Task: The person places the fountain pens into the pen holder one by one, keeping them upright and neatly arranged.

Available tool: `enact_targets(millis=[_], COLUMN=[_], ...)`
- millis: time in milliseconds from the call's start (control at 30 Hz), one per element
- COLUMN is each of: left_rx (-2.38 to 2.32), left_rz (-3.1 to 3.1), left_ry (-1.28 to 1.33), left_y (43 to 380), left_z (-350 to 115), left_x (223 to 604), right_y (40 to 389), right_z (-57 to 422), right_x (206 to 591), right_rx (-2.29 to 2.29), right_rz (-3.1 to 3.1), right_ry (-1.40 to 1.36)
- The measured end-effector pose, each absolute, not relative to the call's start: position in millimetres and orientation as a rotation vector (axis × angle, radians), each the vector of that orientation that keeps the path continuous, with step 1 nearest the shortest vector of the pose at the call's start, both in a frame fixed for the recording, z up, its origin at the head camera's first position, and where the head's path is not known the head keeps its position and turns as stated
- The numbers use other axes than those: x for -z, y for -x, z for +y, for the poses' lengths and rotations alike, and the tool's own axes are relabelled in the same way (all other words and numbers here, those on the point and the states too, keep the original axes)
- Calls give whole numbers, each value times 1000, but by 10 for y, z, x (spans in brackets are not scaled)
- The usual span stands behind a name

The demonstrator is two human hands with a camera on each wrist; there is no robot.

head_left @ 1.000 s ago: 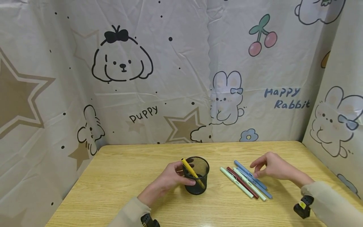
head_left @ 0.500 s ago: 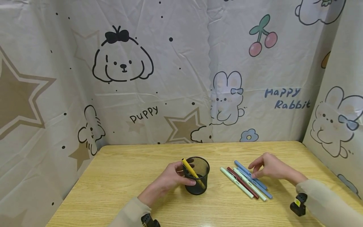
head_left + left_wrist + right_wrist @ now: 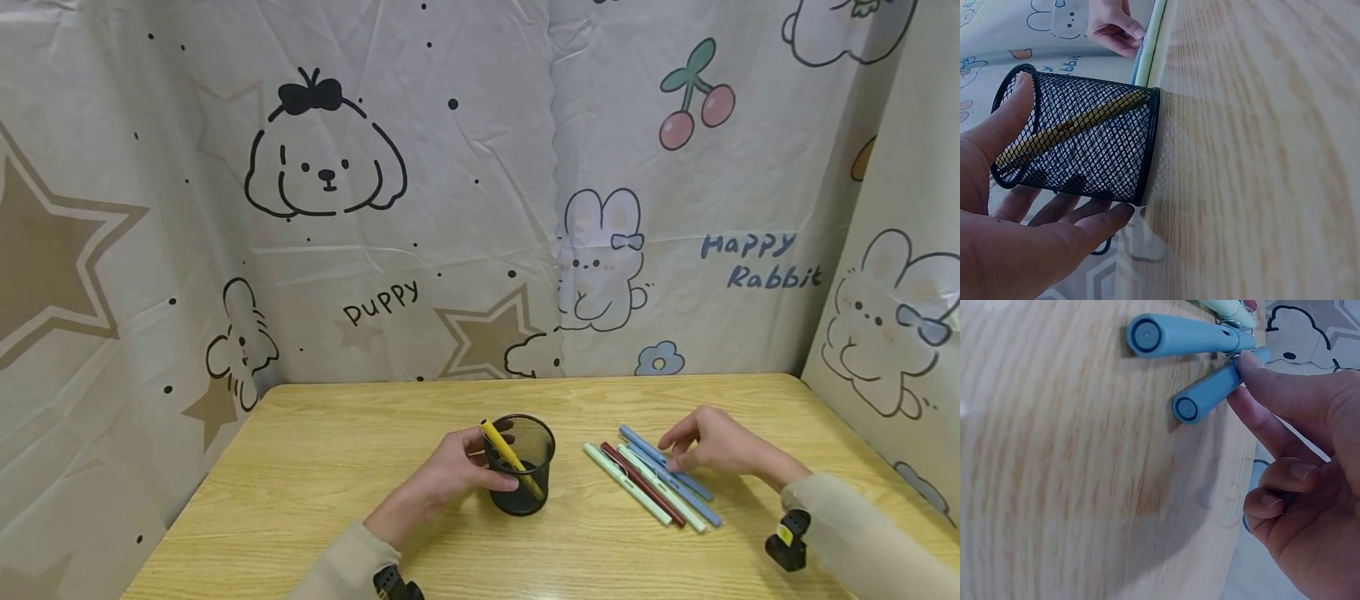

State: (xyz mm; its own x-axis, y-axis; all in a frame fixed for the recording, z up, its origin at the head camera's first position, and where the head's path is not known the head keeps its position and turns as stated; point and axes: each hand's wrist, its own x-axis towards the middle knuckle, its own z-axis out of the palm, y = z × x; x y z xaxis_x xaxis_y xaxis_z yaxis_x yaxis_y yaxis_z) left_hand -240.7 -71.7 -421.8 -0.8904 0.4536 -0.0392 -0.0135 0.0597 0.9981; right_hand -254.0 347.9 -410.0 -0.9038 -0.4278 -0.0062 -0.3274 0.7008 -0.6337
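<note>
My left hand [image 3: 457,467] grips a black mesh pen holder [image 3: 517,502] from its left side, thumb in front and fingers behind. The holder stands upright on the table, and a yellow pen [image 3: 502,446] leans inside it. My right hand [image 3: 718,442] pinches a blue pen [image 3: 1210,394] between thumb and index finger, while its other fingers curl loosely. That pen lies at the right of a small group. Beside it are a second blue pen [image 3: 1188,336], a dark red pen [image 3: 642,484] and two light green pens, one of them the leftmost pen [image 3: 627,483].
The wooden table [image 3: 337,442] has a patterned cloth [image 3: 480,208] hanging behind it and along both sides. A dark wrist camera [image 3: 787,540] sits at the right sleeve, another [image 3: 397,583] at the left.
My right hand has moved slightly left and settled on the blue pen, whose near end has shifted a little to the right. The left hand and pen holder have stayed put.
</note>
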Motion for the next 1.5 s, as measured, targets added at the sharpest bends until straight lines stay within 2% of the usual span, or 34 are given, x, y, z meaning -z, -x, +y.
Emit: enact_targets(millis=[1000,1500], left_rx=[-1893,-1892], left_rz=[2007,2007], left_ry=[-431,-442], left_y=[2393,2392], left_z=[-718,-712], left_x=[4225,4203], right_y=[2543,2545], right_z=[3577,3635], right_x=[4120,4136], right_rx=[909,931], right_rz=[2802,2750], right_ry=[552,626])
